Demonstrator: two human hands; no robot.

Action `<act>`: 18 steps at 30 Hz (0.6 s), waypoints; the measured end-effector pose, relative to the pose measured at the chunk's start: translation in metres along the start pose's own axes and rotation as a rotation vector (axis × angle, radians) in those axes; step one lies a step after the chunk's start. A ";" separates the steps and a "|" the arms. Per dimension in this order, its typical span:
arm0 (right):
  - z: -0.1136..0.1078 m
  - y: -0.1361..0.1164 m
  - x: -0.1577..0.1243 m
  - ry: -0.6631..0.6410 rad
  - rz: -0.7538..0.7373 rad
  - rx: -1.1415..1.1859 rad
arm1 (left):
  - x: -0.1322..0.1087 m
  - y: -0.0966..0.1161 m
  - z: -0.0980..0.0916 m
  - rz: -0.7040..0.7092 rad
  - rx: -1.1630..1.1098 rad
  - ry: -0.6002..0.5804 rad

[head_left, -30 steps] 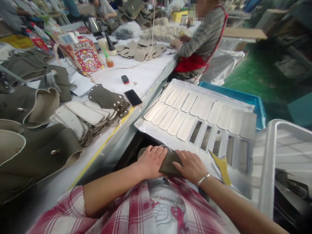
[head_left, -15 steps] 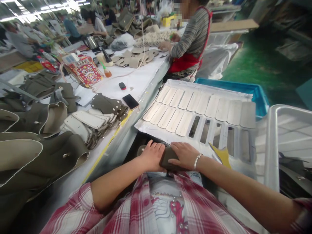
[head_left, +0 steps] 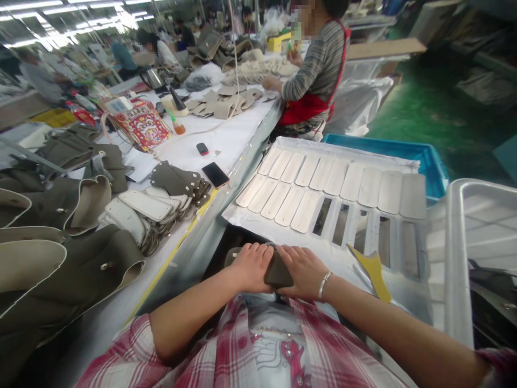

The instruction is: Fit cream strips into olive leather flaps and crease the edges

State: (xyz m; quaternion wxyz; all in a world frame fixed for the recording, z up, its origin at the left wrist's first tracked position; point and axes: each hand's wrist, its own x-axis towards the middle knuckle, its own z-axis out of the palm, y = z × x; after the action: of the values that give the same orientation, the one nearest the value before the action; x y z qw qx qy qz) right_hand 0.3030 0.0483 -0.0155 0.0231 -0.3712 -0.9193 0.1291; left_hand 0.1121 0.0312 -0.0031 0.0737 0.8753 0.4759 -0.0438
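Just in front of my body I hold an olive-grey leather flap piece with rounded ends. My left hand is closed over its left part, fingers bent over the far edge. The right part is gripped by my right hand, which wears a bracelet on the wrist. Both hands cover most of the flap; only its middle and a bit of the left end show. Directly beyond lies a white board bearing two rows of pale rounded strips, with open slots at the lower right.
On the table at left lie olive bag bodies, a heap of flap pieces, a phone and a patterned bag. A yellow piece, a white crate and a blue bin are right. A co-worker sits ahead.
My right hand has shifted inward and curled more around the flap's right part, covering more of it. The co-worker's far hand has risen from the table.
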 end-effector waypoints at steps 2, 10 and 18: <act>-0.002 0.000 0.000 -0.020 0.011 0.025 | 0.000 0.000 -0.001 0.011 -0.003 0.001; -0.010 -0.001 0.006 -0.143 0.261 0.095 | -0.001 -0.006 0.003 -0.001 -0.033 0.029; -0.008 0.010 0.011 -0.145 0.277 0.189 | 0.008 -0.008 0.002 -0.013 -0.009 -0.018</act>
State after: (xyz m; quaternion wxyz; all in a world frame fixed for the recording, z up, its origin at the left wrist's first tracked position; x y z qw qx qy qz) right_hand 0.3025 0.0649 -0.0104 -0.0263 -0.4800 -0.8425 0.2432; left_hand 0.1101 0.0421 -0.0070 0.0816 0.8714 0.4812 -0.0498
